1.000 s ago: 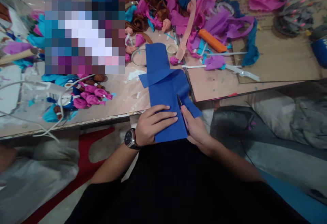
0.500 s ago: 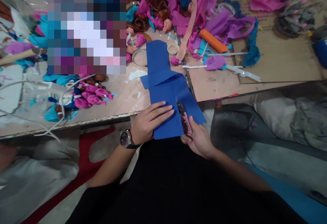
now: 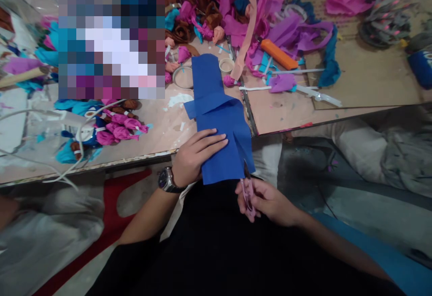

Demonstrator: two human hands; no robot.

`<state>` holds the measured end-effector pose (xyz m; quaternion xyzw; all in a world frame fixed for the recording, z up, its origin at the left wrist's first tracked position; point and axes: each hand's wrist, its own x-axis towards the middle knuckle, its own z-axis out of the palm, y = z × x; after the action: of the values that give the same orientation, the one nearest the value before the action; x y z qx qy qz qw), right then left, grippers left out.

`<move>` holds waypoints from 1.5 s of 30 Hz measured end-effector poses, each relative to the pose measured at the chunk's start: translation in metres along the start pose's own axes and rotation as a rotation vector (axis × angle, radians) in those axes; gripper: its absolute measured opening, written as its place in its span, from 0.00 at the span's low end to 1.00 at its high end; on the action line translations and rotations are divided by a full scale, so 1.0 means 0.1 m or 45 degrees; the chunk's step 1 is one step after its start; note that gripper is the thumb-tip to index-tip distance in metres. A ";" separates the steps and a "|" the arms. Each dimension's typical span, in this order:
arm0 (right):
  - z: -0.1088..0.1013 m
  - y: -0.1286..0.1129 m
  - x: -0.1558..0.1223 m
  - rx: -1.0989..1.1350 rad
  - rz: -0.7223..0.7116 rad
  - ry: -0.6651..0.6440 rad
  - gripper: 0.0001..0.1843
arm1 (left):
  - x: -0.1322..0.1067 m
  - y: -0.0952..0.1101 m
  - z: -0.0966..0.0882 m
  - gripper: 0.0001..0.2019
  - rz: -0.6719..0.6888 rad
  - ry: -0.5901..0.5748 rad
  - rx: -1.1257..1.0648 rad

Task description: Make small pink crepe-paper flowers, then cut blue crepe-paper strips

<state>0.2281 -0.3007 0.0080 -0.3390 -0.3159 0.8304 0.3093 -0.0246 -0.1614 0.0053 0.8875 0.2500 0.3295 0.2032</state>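
Note:
A sheet of blue paper [image 3: 216,152], with a long slit from its near edge, lies over the front edge of the table. My left hand [image 3: 192,156] rests flat on it, fingers stretched out and holding nothing. Pink-handled scissors [image 3: 249,199] are in my right hand [image 3: 270,201], fingers closed around the handles. Their dark blades point away from me at the near end of the slit. The flap to the right of the slit hangs slightly apart. Beyond lies another strip of blue paper [image 3: 207,75], partly overlapped by the sheet.
An orange cutter [image 3: 278,54] lies among purple crepe paper at the back. Tape rings [image 3: 226,65] sit beyond the sheet. Pink paper buds [image 3: 118,129] and a white cable [image 3: 79,138] are on the left. Cardboard [image 3: 357,80] covers the right side.
My right hand has drawn the scissors back toward me, out of the slit to the sheet's near edge. The right flap has swung inward. My left hand stays in place.

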 end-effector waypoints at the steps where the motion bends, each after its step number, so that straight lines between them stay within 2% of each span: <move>1: -0.01 -0.04 -0.01 0.012 -0.028 -0.038 0.28 | 0.00 0.01 0.00 0.23 -0.010 0.003 -0.008; 3: -0.02 -0.09 0.02 0.044 -0.071 0.000 0.30 | -0.01 0.02 -0.01 0.23 -0.018 0.008 -0.022; 8: 0.00 -0.15 0.25 0.180 -0.061 0.352 0.26 | -0.04 0.06 -0.01 0.22 -0.004 0.020 -0.039; 13: 0.04 -0.20 0.46 0.267 -0.086 0.455 0.26 | -0.07 0.08 0.01 0.23 0.016 -0.002 -0.040; 18: 0.04 -0.23 0.54 0.330 -0.047 0.541 0.27 | -0.09 0.10 0.03 0.23 0.019 -0.003 -0.023; 29: 0.08 -0.18 0.50 0.335 -0.045 0.476 0.26 | -0.09 0.08 0.04 0.22 -0.005 0.046 -0.024; 39: 0.06 -0.25 0.64 0.310 -0.116 0.588 0.26 | -0.11 0.12 0.03 0.23 0.016 0.018 -0.032; 45: 0.05 -0.28 0.68 0.298 -0.130 0.595 0.26 | -0.09 0.13 0.04 0.22 0.019 0.016 -0.024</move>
<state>0.1935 -0.2359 0.0070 -0.4673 -0.1544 0.7438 0.4522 -0.0238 -0.1781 0.0046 0.8853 0.2415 0.3390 0.2074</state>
